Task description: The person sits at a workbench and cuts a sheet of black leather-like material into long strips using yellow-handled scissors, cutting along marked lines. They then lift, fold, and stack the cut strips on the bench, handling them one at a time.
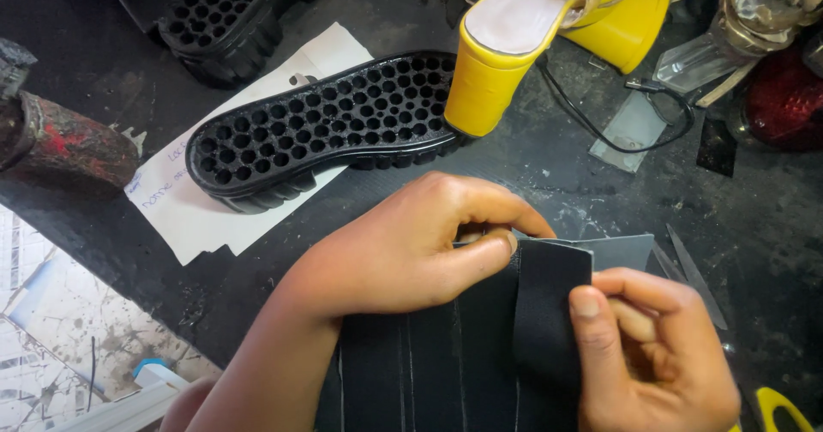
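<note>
Both my hands are down on the black material piece [446,355] that's lying flat on the dark desk [754,226] right in front of me, the one with thin pale lines running along it. My left hand [403,248] is curled over its top edge, thumb pressing down right beside the black elastic strip [549,299], fingers bent and tucked behind. My right hand [651,346] is pinching that same strip from the other side, thumb on top and the rest of the fingers folded underneath, so the strip sits between both thumbs and stands a bit above the material. Past my hands there's a black rubber sole [334,128] with a honeycomb of holes, lying on a white sheet of paper [197,213] that has some handwriting on it. A second black sole [227,16] sits further back on the left. A yellow block-heel sandal [514,42] rests with its heel touching the end of the nearer sole. A thin black cable [600,119] loops just beside the sandal, and something shiny red [784,102] sits at the far right edge.
</note>
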